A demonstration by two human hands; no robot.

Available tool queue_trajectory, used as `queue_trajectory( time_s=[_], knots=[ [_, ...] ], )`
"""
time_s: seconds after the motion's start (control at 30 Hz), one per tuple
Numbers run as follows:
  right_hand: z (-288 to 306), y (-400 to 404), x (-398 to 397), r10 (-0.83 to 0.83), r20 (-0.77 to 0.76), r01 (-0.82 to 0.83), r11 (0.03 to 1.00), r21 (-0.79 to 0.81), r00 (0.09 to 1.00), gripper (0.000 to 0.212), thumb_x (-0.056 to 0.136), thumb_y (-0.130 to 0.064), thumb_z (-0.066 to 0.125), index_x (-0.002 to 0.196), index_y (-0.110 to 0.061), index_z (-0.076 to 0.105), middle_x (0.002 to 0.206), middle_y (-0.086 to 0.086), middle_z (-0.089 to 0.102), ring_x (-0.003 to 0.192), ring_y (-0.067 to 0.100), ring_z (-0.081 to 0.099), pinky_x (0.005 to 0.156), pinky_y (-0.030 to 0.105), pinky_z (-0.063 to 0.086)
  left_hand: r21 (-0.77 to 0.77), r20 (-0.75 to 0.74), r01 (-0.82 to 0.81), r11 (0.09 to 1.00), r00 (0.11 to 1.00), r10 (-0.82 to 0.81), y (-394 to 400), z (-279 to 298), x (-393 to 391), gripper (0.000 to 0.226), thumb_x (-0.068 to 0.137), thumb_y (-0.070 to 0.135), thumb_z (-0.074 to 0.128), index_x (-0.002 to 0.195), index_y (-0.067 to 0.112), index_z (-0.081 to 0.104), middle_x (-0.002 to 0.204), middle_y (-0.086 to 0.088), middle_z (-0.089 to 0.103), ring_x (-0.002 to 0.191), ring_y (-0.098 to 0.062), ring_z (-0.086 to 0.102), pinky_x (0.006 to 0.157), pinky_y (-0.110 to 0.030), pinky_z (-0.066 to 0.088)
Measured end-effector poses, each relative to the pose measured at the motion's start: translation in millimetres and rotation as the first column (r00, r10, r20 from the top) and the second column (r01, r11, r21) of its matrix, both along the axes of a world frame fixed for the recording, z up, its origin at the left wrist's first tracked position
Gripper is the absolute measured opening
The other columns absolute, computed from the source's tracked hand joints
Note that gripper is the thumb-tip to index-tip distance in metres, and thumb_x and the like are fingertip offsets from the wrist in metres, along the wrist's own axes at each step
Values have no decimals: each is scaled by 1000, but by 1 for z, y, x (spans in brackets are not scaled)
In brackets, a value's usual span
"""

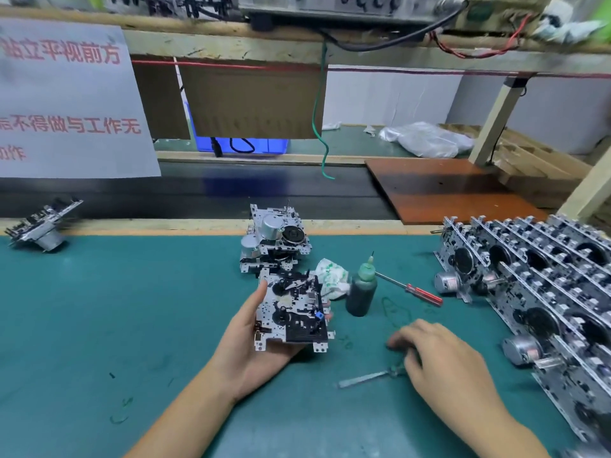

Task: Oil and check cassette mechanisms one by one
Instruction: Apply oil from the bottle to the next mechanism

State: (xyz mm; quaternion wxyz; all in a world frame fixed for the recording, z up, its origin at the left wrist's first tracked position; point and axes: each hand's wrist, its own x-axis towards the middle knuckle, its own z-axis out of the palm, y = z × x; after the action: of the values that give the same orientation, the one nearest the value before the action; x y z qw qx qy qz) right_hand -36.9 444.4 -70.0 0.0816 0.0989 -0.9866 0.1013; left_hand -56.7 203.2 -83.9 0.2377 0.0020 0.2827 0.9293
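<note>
Both hands are busy: the left hand grips one cassette mechanism, the right hand (grip unclear) reaches tweezers, many mechanisms wait at 3 o'clock.

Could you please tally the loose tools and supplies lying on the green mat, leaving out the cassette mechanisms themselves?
Oil bottle: 1
Red-handled screwdriver: 1
Crumpled cloth: 1
Tweezers, under the right hand: 1
Total: 4
</note>
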Motion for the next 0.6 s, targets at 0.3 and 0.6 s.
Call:
queue_trajectory(
  time_s=[0.3,0.6],
  knots=[
    [-11,-17,2,426,71,-428,904,17,902,39,86,-61,40,102,-30,58,98,-12,50,95,8,46,89,22,31,149,89,-22,989,996,9,-2,0,2,76,66,31,82,125,-8,56,135,-34,46,120,-51,48,96,-59,44],
    [-4,-8,1,153,-264,-160,987,-8,952,23,66,-5,81,80,-14,65,84,2,58,68,24,58,46,28,43,208,171,-11,978,985,-26,-7,-4,1,73,84,52,55,124,-8,56,136,-33,46,124,-50,46,99,-59,42]
  ],
)
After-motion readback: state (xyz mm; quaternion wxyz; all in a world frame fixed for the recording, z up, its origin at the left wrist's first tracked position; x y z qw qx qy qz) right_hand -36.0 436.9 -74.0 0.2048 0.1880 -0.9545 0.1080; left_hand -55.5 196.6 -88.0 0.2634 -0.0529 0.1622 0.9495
